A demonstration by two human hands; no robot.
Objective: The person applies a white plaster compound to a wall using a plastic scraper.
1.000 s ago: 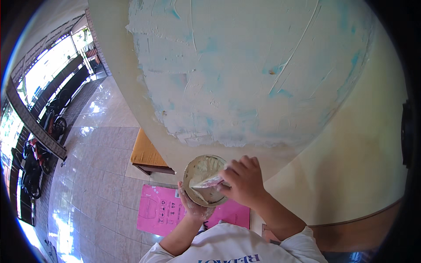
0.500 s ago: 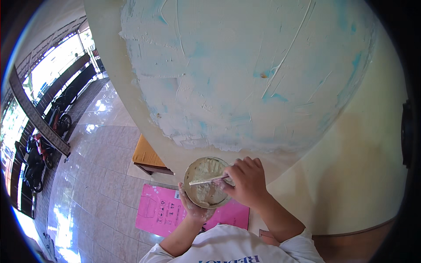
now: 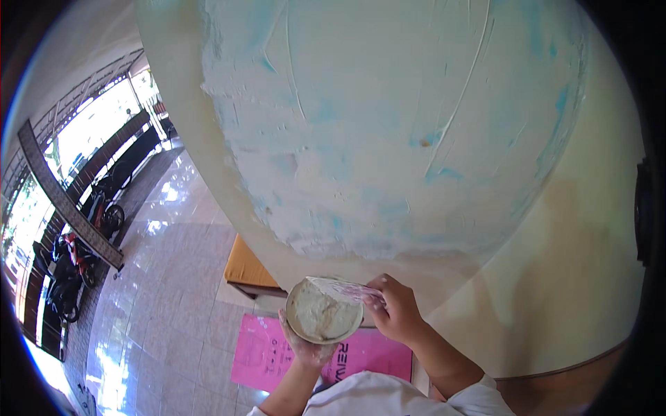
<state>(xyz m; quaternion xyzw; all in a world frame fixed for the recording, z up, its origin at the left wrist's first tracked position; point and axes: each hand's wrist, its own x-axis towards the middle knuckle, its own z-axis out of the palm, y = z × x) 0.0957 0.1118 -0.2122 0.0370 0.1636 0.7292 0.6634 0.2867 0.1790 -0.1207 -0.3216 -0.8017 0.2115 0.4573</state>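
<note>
A round bowl (image 3: 294,326) of pale, wet putty (image 3: 322,315) rests in my left hand (image 3: 305,345), whose fingers curl round its side and underside. Pinched in my right hand (image 3: 395,308) is a putty knife (image 3: 340,288), its wide blade smeared with white paste and lying over the bowl's far rim. White smears mark both hands. Beyond the bowl rises a wall (image 3: 374,159) coated in whitish filler, with light blue patches and several raised streaks showing through.
On the tiled floor below lies a flat pink cardboard sheet (image 3: 385,357). An orange-topped bench (image 3: 250,263) stands against the wall at the left. Farther left, motorbikes (image 3: 66,284) are parked past a pillar (image 3: 69,201).
The putty knife has risen from inside the bowl to its far rim, its blade turned to show the smeared face. The view has shifted, and the bowl's putty now faces up more plainly.
</note>
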